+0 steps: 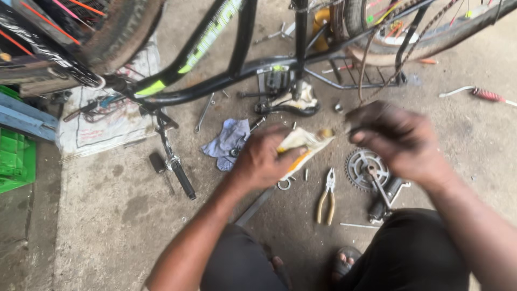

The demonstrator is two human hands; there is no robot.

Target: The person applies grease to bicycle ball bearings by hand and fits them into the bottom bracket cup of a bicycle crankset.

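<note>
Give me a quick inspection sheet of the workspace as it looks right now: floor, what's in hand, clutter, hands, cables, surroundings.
Surface: bare concrete floor, stained and dusty.
Job's things: crumpled white and yellow packet in the left hand; what the right hand pinches is blurred.
Clutter: yellow-handled pliers, chainring with crank, blue rag, pedal crank arm, spanner, red-handled tool.
Hands: left hand closed on the packet; right hand blurred, fingers bunched beside the packet's open end.
Cables: thin cable hanging off the frame.
Surroundings: black bicycle frame, wheels, green crate, printed sack.
</note>
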